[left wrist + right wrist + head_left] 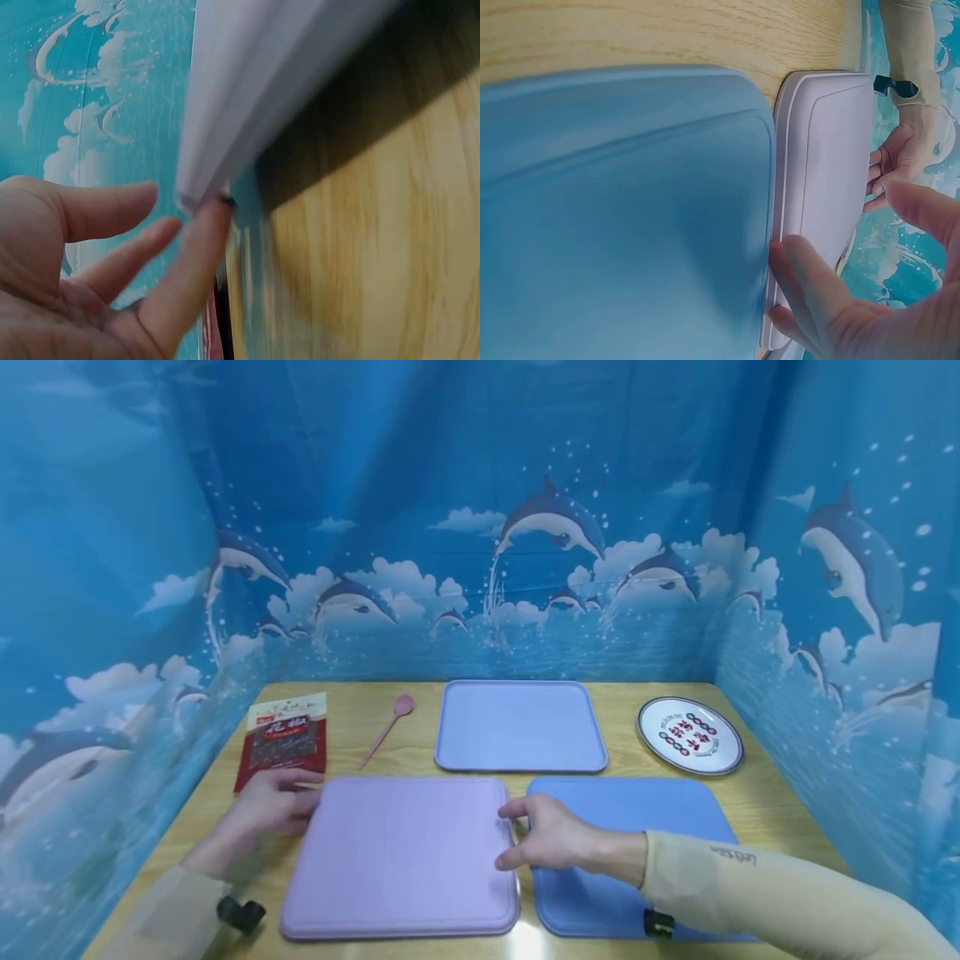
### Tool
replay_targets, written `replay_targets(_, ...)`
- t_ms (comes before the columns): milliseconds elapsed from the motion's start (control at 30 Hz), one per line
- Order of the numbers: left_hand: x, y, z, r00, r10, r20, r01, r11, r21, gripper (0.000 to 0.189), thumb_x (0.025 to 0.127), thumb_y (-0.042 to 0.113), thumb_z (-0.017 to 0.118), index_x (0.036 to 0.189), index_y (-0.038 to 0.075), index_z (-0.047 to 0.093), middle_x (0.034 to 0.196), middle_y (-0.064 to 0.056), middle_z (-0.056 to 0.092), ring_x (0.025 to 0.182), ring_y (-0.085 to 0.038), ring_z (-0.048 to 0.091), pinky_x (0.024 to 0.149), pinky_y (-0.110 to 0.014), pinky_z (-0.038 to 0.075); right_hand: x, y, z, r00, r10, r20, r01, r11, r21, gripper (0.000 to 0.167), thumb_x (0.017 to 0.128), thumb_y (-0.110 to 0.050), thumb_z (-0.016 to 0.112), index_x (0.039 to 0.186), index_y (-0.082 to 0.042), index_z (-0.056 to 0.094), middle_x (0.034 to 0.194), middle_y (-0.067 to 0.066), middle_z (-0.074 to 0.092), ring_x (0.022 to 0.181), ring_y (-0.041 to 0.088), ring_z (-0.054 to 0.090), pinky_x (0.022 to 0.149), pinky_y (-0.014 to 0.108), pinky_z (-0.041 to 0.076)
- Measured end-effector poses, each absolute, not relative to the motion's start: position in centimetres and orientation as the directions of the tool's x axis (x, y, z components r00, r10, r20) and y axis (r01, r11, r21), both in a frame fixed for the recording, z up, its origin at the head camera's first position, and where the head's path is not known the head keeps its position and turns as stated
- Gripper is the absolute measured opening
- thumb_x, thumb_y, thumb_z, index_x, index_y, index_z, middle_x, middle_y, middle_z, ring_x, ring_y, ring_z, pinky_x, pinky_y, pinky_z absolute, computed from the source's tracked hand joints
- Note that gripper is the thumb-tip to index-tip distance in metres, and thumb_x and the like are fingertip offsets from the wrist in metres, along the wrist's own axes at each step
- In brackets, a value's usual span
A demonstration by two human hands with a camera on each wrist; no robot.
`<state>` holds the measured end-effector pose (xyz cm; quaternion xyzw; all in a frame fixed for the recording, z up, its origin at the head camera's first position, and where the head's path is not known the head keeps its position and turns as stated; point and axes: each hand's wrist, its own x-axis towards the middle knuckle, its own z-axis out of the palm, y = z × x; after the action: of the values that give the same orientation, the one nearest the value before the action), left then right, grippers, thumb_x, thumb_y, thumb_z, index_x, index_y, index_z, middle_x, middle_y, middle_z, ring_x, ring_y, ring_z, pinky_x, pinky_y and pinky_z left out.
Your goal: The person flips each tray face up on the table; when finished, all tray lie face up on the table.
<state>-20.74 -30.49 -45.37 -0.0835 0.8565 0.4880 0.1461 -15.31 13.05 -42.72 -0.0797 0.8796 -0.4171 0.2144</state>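
A lilac rectangular board with a raised line along its border lies in front, left of a blue board of similar shape. My left hand is at the lilac board's left edge, and in the left wrist view a fingertip meets its corner while the thumb stands apart. On the opposite side, my right hand reaches over the blue board. Its spread thumb and fingers are right at the lilac board's right edge, fairly straight in the right wrist view.
A red spice packet lies behind my left hand, with a pink spoon to its right. Further back are a pale blue tray and, at right, a white printed plate. A dolphin-printed curtain encloses the wooden table.
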Motion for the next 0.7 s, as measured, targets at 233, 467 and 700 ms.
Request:
replay_targets(233,-20.7,-31.8,-44.8,-0.934,0.072,-0.350,-0.304,0.353,0.885,0.058,0.111,0.014,0.069,0.163,-0.005,0.052,0.127,-0.007,0.082,0.100,-0.009,0.080,0.085,-0.031,0.072,-15.3,13.2,-42.7,-0.895,-0.326,-0.306,0.031,0.638,-0.769,0.069,0.077,-0.016,0.100,0.140,-0.005,0.075,0.155,0.019,0.069,0.154,0.045,0.055,0.133,0.069,0.040)
replay_targets(467,-20.5,-32.4,-43.2,-0.927,0.179,-0.329,-0.303,0.157,0.940,0.036,0.111,0.015,0.071,0.147,0.019,0.076,0.114,0.012,0.084,0.101,-0.007,0.082,0.090,-0.030,0.072,-15.5,13.3,-43.1,-0.897,-0.310,-0.316,0.055,0.629,-0.775,0.067,0.075,-0.012,0.099,0.138,-0.006,0.077,0.154,0.020,0.069,0.147,0.040,0.061,0.132,0.066,0.041)
replay_targets(700,-20.2,-31.9,-41.2,-0.921,0.290,-0.262,-0.271,0.012,0.963,0.032,0.115,0.012,0.064,0.124,0.035,0.084,0.116,0.013,0.085,0.105,-0.007,0.082,0.091,-0.027,0.071,-15.5,13.5,-43.6,-0.873,-0.368,-0.321,0.070,0.557,-0.828,0.073,0.077,-0.004,0.094,0.145,0.004,0.069,0.115,0.013,0.079,0.067,0.013,0.067,0.072,0.027,0.061)
